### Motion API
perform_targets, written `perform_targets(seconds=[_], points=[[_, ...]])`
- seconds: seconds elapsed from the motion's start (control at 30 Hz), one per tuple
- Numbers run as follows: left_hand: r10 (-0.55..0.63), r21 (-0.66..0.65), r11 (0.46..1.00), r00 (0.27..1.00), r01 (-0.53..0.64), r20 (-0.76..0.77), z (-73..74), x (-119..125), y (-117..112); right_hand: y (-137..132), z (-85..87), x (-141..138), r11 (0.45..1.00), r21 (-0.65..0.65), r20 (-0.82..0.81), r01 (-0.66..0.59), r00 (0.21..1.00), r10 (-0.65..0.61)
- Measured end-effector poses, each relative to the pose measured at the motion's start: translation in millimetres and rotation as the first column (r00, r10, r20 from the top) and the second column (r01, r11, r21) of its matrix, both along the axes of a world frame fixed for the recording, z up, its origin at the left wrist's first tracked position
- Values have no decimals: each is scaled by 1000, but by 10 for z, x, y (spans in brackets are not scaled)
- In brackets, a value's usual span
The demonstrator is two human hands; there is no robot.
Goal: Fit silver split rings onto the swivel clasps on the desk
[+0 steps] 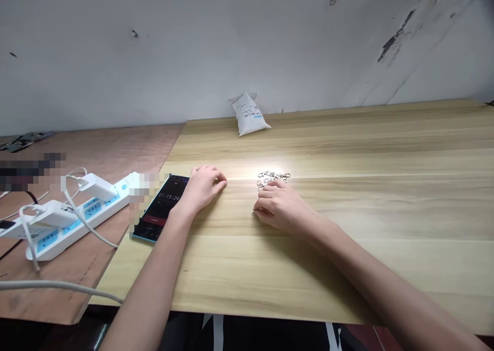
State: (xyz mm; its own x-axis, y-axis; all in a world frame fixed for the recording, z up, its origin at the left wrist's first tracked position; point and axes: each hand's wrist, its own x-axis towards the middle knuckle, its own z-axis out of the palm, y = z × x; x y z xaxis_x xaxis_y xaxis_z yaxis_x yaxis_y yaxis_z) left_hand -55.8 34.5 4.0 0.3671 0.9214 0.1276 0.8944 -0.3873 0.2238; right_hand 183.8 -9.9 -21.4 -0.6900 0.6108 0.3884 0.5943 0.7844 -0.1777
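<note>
The right hand (281, 207) lies palm-down on the table with its fingers curled inward, and at the fingertips the thumb and forefinger pinch a thin metal piece (254, 210), too small to tell exactly what it is. Just past the tips of its upper fingers, touching or nearly touching them, sits a loose heap of small metal key rings (272, 180) with clasps among them.

The left hand (203, 186) rests to the left of the right hand, well apart from it, knuckles up and fingers loosely curved, with nothing visible in its grip. Directly beside it on its left, a black smartphone (164, 207) lies on the table showing a timer reading 01:19:24.

Under both hands runs a light wood-grain tabletop (270, 274). Further left of the phone, on a lower brown wooden board (104, 150), lies a white power strip (77, 220) with white plug adapters (96, 186) and cables (57, 285). Well beyond the hands, a white plastic packet (250, 115) with a printed label leans against a scuffed white wall (247, 42)
</note>
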Motion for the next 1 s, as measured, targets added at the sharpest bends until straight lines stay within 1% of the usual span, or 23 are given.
perform_targets(seconds=[0.1,0.2,0.37,0.5,0.6,0.73,0.9,1.0], points=[[18,-4,1000,999,-18,31,39,-51,-3,38,4,45,999,-22,-88,31,996,-32],[77,-38,996,994,-74,80,98,-98,-15,61,22,81,997,-24,-139,71,988,-74],[50,-118,992,995,-39,91,155,-158,-31,56,55,98,999,-10,-181,43,983,-44],[81,-180,982,990,-60,115,153,-271,-29,72,63,123,998,20,-253,67,966,-60],[41,-203,979,994,-19,104,149,-304,-33,93,50,141,996,31,-281,78,957,-67],[-18,-135,991,999,24,50,144,-211,-42,98,40,145,996,30,-288,79,955,-67],[-96,12,995,995,96,-40,84,-60,-39,95,33,144,996,3,-288,91,954,-86],[-134,69,988,991,135,-8,32,-10,-26,97,24,144,995,-26,-292,94,952,-97]])
